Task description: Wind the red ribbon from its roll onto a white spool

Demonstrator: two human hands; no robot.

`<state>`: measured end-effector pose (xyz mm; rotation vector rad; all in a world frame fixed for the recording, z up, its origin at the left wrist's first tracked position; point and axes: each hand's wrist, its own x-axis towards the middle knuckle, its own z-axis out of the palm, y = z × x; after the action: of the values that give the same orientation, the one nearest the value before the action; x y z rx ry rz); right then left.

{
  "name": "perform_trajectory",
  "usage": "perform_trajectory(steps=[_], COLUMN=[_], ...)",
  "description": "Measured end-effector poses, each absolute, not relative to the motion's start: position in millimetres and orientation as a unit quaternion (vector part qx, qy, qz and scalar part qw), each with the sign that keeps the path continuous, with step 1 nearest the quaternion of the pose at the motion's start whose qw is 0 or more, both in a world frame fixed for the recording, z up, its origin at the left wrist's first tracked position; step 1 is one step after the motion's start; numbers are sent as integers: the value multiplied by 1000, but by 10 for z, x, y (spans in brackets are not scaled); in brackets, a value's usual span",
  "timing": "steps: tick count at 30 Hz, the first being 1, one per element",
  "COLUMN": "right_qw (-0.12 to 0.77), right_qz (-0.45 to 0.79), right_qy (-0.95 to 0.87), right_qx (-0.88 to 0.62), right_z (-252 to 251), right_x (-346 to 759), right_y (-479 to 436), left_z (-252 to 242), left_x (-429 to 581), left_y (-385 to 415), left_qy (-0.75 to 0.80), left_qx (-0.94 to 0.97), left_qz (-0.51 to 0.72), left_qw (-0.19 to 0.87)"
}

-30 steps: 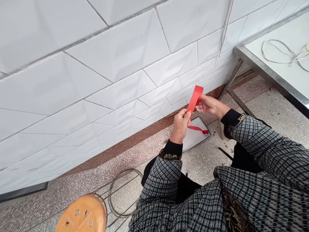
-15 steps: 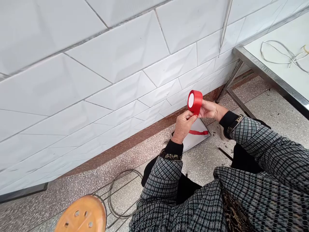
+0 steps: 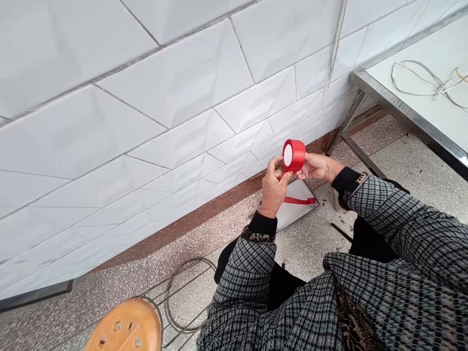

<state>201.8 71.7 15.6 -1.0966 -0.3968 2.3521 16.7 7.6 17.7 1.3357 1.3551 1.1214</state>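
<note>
A roll of red ribbon [image 3: 298,155] with a white core is held up between my two hands, in front of the tiled wall. My right hand [image 3: 316,166] supports the roll from its right side, the far fingers partly hidden behind it. At the roll's lower left, my left hand [image 3: 273,187] pinches the ribbon between thumb and fingers. Below them, on the floor, lies a white board [image 3: 292,214] with a dark edge. Across that board stretches a red ribbon strip [image 3: 298,200] with a small curled end, its other end hidden behind my left hand.
White tiles [image 3: 183,97] cover the wall ahead. A metal-framed table [image 3: 402,100] stands at the right with a loose white cable [image 3: 417,92] on top. An orange stool seat [image 3: 126,326] and a wire rack [image 3: 171,302] are at lower left. Dark bits litter the speckled floor [image 3: 409,156].
The red roll has dropped slightly and shifted left, turning a little. My left hand's fingers have lifted and changed their hold at its lower edge. My right hand stays at the roll.
</note>
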Motion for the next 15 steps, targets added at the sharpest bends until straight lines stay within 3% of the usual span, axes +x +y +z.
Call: perform_trajectory(steps=[7, 12, 15], right_qw=[236, 209, 246], right_qz=[868, 865, 823], right_qy=[-187, -268, -360], right_qx=[-396, -370, -363], right_z=[109, 152, 175], right_x=[2015, 2029, 2063], right_y=[689, 649, 654], left_z=[151, 158, 214], left_x=[110, 30, -39], left_y=[107, 140, 146], left_qy=[520, 483, 453], left_qx=[580, 538, 498], left_qz=[428, 407, 406], left_qw=[458, 558, 619])
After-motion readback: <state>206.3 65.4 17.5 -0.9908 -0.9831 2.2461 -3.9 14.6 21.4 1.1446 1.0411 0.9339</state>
